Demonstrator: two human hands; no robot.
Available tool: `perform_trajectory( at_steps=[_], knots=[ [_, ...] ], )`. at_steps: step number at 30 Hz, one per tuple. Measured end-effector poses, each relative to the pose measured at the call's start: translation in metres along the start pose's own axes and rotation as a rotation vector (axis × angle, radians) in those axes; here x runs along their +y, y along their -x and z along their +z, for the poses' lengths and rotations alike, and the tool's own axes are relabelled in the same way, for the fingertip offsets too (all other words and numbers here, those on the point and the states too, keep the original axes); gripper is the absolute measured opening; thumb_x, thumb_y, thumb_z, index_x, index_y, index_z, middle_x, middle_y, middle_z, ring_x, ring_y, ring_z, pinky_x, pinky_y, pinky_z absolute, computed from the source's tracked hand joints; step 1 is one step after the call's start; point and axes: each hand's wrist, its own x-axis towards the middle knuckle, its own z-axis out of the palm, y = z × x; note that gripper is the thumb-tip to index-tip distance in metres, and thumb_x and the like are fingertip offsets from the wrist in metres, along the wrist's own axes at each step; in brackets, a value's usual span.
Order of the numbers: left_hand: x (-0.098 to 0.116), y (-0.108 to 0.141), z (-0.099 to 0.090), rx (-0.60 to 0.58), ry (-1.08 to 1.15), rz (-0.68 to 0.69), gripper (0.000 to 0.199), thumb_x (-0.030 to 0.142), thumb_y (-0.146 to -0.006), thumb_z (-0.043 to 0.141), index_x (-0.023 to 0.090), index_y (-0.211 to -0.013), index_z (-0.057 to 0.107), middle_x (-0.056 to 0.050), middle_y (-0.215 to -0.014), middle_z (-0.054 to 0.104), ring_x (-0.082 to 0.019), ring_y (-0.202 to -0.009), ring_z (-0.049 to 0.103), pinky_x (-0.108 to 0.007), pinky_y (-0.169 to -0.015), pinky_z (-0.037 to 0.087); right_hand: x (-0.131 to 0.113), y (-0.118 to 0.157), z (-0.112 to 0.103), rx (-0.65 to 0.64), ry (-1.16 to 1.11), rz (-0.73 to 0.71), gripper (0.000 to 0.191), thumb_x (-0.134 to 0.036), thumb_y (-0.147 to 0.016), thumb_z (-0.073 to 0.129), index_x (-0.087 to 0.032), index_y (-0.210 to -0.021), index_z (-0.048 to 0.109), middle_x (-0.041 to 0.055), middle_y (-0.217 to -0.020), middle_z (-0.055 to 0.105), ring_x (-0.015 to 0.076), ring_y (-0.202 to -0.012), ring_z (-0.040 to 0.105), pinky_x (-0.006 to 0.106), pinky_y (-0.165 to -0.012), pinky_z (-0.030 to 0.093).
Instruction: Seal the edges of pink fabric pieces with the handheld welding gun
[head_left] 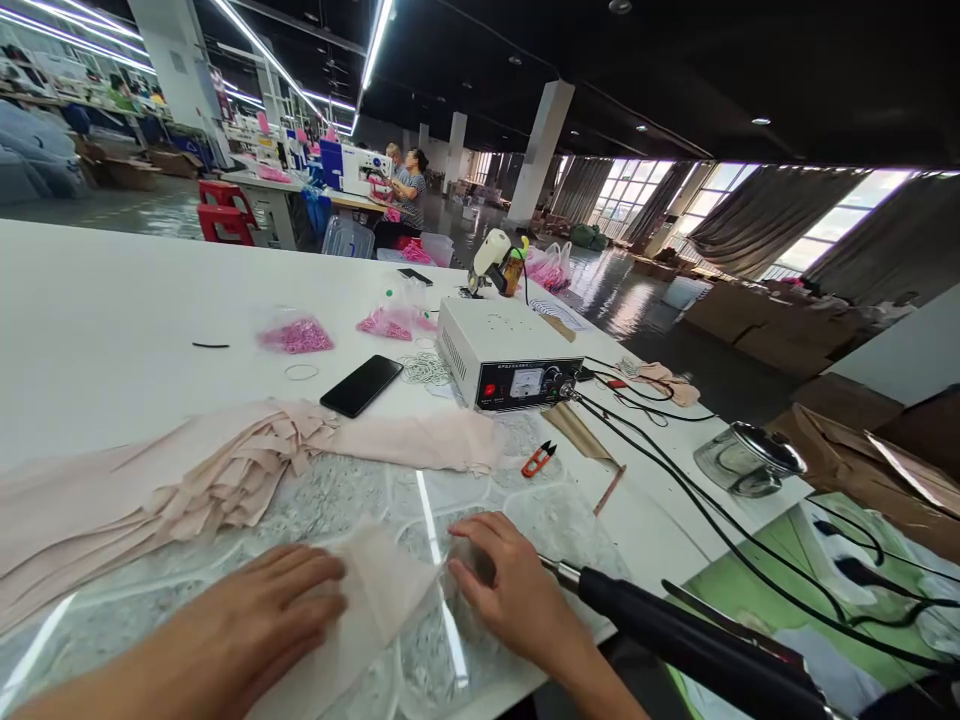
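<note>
My left hand (281, 605) lies with fingers spread on a thin pale pink cloth (382, 575) on the marbled clear mat (555, 515). At the cloth's right corner is my right hand (499, 575), its thumb and forefinger curved and apart. A black handheld tool (660, 620) with a metal tip lies beside my right wrist, its tip partly hidden behind the hand. Pale pink fabric pieces (217, 480) are stacked at the left, and another strip (427, 440) stretches flat beyond my hands. Small orange snips (538, 459) rest right of that strip.
A white control box (517, 345) with black cables (660, 460) stands beyond the mat. Near it are a black phone (362, 386), bags of pink bits (296, 335) and pale elastic bands (425, 368). A glass jar (742, 460) sits at the table's right edge. People sit farther back.
</note>
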Motion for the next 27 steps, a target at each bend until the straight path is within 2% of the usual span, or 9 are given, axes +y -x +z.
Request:
perform_trajectory(
  at_steps=[2, 3, 5, 8, 11, 14, 19, 22, 27],
  knots=[
    [-0.002, -0.022, 0.009, 0.067, -0.06, 0.112, 0.038, 0.026, -0.107, 0.045, 0.034, -0.139, 0.063, -0.001, -0.144, 0.066, -0.023, -0.127, 0.066, -0.035, -0.109, 0.049, -0.005, -0.005, -0.002, -0.087, 0.013, -0.015, 0.047, -0.011, -0.078, 0.077, -0.02, -0.124, 0.069, 0.0111, -0.124, 0.072, 0.0268, -0.119, 0.065, 0.043, -0.105, 0.054],
    [-0.004, -0.027, 0.016, 0.053, -0.089, 0.126, 0.041, 0.029, -0.106, 0.05, 0.034, -0.146, 0.057, -0.002, -0.149, 0.062, -0.025, -0.133, 0.063, -0.038, -0.113, 0.046, -0.006, -0.008, -0.002, -0.128, 0.025, -0.018, 0.049, -0.012, -0.075, 0.08, -0.02, -0.123, 0.07, 0.0117, -0.128, 0.07, 0.0281, -0.123, 0.063, 0.044, -0.108, 0.052],
    [-0.007, -0.029, 0.028, 0.048, -0.152, 0.144, 0.05, 0.034, -0.105, 0.056, 0.034, -0.154, 0.049, -0.003, -0.153, 0.057, -0.026, -0.135, 0.061, -0.039, -0.115, 0.045, -0.008, -0.01, -0.004, -0.189, 0.052, -0.01, 0.037, -0.012, -0.072, 0.083, -0.02, -0.107, 0.073, 0.0103, -0.122, 0.072, 0.028, -0.121, 0.063, 0.043, -0.106, 0.051],
    [-0.01, -0.017, 0.038, 0.083, -0.223, 0.141, 0.055, 0.036, -0.105, 0.055, 0.033, -0.159, 0.042, -0.003, -0.154, 0.055, -0.027, -0.132, 0.063, -0.04, -0.114, 0.045, -0.007, -0.008, -0.005, -0.187, 0.089, 0.047, 0.013, -0.012, -0.079, 0.075, -0.021, -0.076, 0.067, 0.0033, -0.086, 0.073, 0.0211, -0.089, 0.068, 0.031, -0.079, 0.054],
    [-0.011, -0.007, 0.036, 0.09, -0.224, 0.104, 0.058, 0.035, -0.105, 0.053, 0.036, -0.161, 0.037, -0.002, -0.154, 0.054, -0.028, -0.133, 0.062, -0.043, -0.116, 0.042, -0.004, -0.003, -0.005, -0.146, 0.139, 0.136, 0.024, -0.017, -0.088, 0.067, -0.022, -0.066, 0.057, -0.0024, -0.058, 0.06, 0.0158, -0.056, 0.057, 0.027, -0.056, 0.038],
    [-0.009, -0.006, 0.033, 0.088, -0.241, 0.099, 0.055, 0.032, -0.104, 0.052, 0.036, -0.158, 0.043, -0.002, -0.153, 0.057, -0.03, -0.132, 0.063, -0.047, -0.118, 0.038, 0.0, 0.001, -0.003, -0.092, 0.19, 0.191, 0.025, -0.018, -0.089, 0.063, -0.022, -0.066, 0.054, -0.0017, -0.055, 0.057, 0.016, -0.05, 0.053, 0.029, -0.054, 0.029],
    [0.0, -0.026, 0.022, 0.166, -0.262, 0.229, 0.049, 0.016, -0.103, 0.044, 0.026, -0.149, 0.055, -0.002, -0.146, 0.063, -0.021, -0.13, 0.065, -0.041, -0.124, 0.032, -0.001, 0.016, -0.007, -0.002, 0.184, 0.2, 0.01, -0.021, -0.093, 0.054, -0.021, -0.087, 0.062, 0.0029, -0.071, 0.068, 0.0171, -0.059, 0.062, 0.027, -0.058, 0.04],
    [0.007, -0.046, 0.015, 0.131, -0.233, 0.317, 0.062, 0.001, -0.096, 0.039, 0.024, -0.151, 0.052, 0.002, -0.151, 0.06, -0.017, -0.137, 0.058, -0.034, -0.123, 0.034, 0.0, 0.037, -0.013, 0.029, 0.088, 0.179, 0.018, -0.028, -0.097, 0.05, -0.02, -0.087, 0.063, 0.0008, -0.067, 0.066, 0.0143, -0.055, 0.061, 0.024, -0.055, 0.045],
    [0.01, -0.073, 0.02, 0.083, -0.224, 0.437, 0.065, -0.003, -0.091, 0.037, 0.02, -0.15, 0.055, 0.003, -0.151, 0.058, -0.019, -0.137, 0.058, -0.033, -0.118, 0.042, 0.019, 0.082, -0.014, 0.104, -0.129, 0.254, 0.027, -0.038, -0.099, 0.054, -0.021, -0.082, 0.065, 0.0, -0.065, 0.064, 0.0141, -0.056, 0.061, 0.022, -0.055, 0.046]
  ],
)
